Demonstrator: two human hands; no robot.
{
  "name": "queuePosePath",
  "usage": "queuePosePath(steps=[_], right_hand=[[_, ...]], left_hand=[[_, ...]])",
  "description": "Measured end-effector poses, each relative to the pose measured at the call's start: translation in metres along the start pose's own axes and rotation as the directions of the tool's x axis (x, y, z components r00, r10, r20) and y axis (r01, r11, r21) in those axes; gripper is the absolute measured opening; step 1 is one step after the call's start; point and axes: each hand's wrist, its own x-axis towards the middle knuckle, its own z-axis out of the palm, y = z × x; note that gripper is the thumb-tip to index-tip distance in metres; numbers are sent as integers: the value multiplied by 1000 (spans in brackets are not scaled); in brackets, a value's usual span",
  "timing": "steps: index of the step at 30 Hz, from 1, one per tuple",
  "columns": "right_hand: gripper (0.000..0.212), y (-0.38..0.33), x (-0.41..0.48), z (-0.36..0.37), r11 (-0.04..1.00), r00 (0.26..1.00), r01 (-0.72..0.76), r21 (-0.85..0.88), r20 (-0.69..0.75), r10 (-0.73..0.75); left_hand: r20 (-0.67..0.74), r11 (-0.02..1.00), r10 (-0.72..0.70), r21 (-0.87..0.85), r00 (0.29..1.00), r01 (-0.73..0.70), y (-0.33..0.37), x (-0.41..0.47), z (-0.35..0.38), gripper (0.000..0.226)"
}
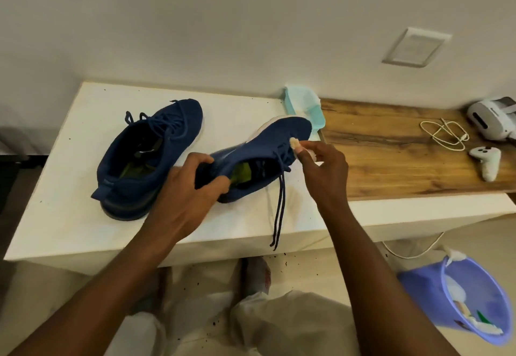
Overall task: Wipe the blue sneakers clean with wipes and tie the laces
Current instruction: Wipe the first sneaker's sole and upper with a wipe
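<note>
Two blue sneakers are on the white table (69, 216). The left sneaker (148, 154) stands flat with its laces tied. The right sneaker (268, 146) is tilted up off the table, and my left hand (192, 188) grips its heel collar. Its loose dark laces (279, 216) hang down over the table's front edge. My right hand (325, 168) pinches a small crumpled wipe (294, 142) against the sneaker's upper near the eyelets.
A teal wipes tray (305, 108) stands behind the held sneaker's toe. On the wooden counter (391, 165) to the right lie a white cable (444, 135), a white controller (487, 163) and a white headset (494, 118). A purple bin (472, 297) with used wipes stands on the floor.
</note>
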Motion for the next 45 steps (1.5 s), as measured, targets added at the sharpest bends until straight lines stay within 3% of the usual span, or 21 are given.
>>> queuePosePath(steps=[3, 6, 8, 10, 13, 15, 17, 23, 25, 27, 29, 31, 33, 35, 37, 39, 41, 43, 45], right_hand=[[16, -5, -8, -2, 999, 990, 21, 34, 139, -25], [16, -13, -13, 2, 996, 964, 32, 80, 261, -52], [13, -18, -19, 7, 991, 944, 66, 113, 314, -99], [13, -21, -22, 11, 987, 933, 93, 128, 336, -132], [9, -18, -15, 8, 994, 964, 57, 88, 255, -78], [12, -7, -7, 4, 999, 985, -39, -4, 166, 39], [17, -2, -7, 6, 992, 979, -91, -83, 173, 104], [15, -27, -27, 21, 979, 877, 197, 47, 438, -197], [17, -14, -15, 20, 979, 912, 185, -83, 385, -140], [19, 5, -3, 13, 964, 966, 71, -257, 260, -2], [18, 14, -2, 11, 947, 981, -23, -322, 177, 84], [15, 5, -12, 17, 972, 966, -1, -234, 252, 61], [14, -16, -28, 23, 996, 904, 88, -34, 422, -66], [15, -26, -35, 26, 976, 855, 215, 27, 479, -202], [16, -16, -22, 26, 971, 905, 222, -87, 389, -172], [20, 5, -2, 20, 967, 979, 72, -246, 205, -21], [22, 20, 6, 15, 939, 996, -38, -342, 68, 65], [22, 15, 2, 20, 964, 989, -39, -264, 127, 75], [20, -5, -11, 31, 991, 953, 70, -115, 302, -32]], left_hand=[[118, 971, -178, -140, 977, 193, 1, -3, -12, 33], [180, 925, -331, -131, 926, 356, 1, -4, -19, 8], [189, 929, -356, -38, 915, 369, -2, -8, -24, 3], [150, 954, -285, 139, 947, 266, -2, -9, -24, 23], [-38, 961, 17, 276, 999, -6, 9, -18, -19, 51], [-118, 919, 303, 299, 945, -258, 24, -25, -7, 50], [-88, 864, 433, 322, 897, -386, 30, -29, 7, 39], [28, 779, 401, 516, 916, -357, 26, -25, 27, 46], [18, 778, 407, 518, 913, -356, 24, -24, 24, 40], [2, 788, 415, 498, 910, -361, 25, -24, 21, 39], [-1, 792, 404, 500, 915, -349, 25, -24, 22, 38], [2, 787, 386, 520, 923, -330, 25, -23, 24, 34], [5, 778, 375, 542, 927, -318, 24, -23, 24, 32], [-5, 769, 364, 565, 932, -297, 22, -23, 24, 27], [-9, 757, 353, 591, 936, -280, 21, -23, 25, 22], [-9, 743, 343, 614, 939, -266, 20, -22, 26, 18], [-15, 741, 330, 624, 944, -249, 20, -22, 28, 18], [-21, 739, 345, 623, 938, -258, 20, -22, 29, 16], [-27, 735, 376, 618, 926, -280, 21, -24, 30, 12]])
